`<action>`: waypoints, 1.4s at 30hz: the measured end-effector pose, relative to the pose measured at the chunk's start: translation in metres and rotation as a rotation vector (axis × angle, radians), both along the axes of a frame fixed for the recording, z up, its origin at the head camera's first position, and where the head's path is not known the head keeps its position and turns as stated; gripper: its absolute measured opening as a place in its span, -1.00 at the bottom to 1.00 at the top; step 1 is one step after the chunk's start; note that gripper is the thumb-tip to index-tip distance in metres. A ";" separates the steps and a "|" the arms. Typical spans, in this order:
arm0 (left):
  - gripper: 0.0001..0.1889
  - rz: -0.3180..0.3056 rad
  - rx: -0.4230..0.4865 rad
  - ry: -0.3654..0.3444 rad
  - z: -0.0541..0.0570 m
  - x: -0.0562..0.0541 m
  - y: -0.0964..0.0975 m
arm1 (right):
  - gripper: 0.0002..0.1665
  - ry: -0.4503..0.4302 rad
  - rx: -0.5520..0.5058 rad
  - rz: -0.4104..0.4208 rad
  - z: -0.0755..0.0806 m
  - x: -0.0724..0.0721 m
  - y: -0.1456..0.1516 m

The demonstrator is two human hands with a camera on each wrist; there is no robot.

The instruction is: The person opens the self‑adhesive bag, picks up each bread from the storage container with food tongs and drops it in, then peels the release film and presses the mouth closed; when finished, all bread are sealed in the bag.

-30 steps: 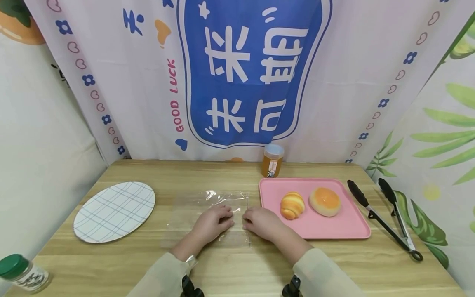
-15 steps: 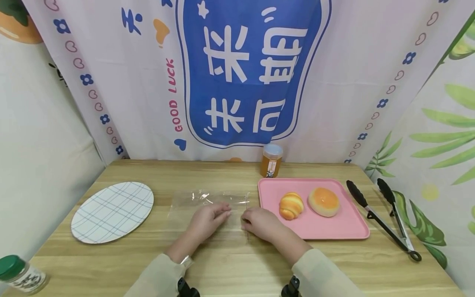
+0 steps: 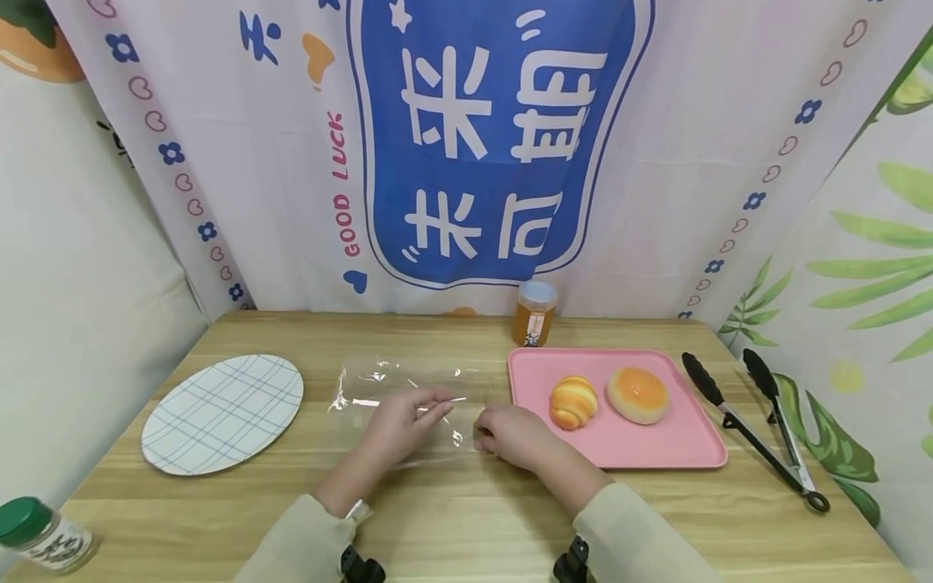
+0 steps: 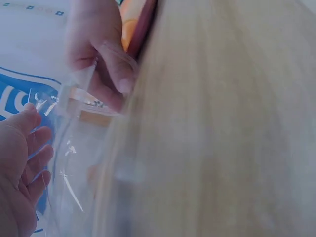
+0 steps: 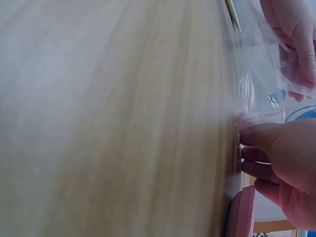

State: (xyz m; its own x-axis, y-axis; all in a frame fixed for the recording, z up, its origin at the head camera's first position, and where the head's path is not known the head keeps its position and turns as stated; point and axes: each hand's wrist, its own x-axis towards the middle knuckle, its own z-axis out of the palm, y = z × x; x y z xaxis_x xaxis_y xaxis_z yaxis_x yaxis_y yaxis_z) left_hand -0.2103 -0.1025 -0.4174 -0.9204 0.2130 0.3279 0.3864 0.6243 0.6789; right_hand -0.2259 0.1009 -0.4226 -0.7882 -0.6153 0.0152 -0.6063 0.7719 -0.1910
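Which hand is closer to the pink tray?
The right. The right hand is just left of the pink tray, at the clear bag; the left hand is farther left, also at the bag.

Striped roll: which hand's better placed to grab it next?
Probably right: the right hand is beside the pink tray, nearer the striped roll; the left hand is farther. Both pinch the clear bag.

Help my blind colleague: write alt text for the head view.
Left hand and right hand hold a clear plastic bag over a wooden table. At right, pink tray with croissant and bun, then tongs; at left, flat checked disc.
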 end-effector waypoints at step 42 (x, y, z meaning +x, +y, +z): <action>-0.87 0.046 0.170 0.069 -0.010 0.005 -0.010 | -0.53 -0.043 -0.210 -0.143 0.021 0.007 0.031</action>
State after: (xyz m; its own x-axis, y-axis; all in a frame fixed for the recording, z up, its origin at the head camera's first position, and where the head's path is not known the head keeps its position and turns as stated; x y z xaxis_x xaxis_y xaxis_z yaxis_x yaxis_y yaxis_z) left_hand -0.2056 -0.1123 -0.4274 -0.9019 0.1078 0.4183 0.4096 0.5211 0.7488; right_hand -0.2185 0.1318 -0.4017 -0.8696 -0.4846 0.0950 -0.4817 0.7899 -0.3796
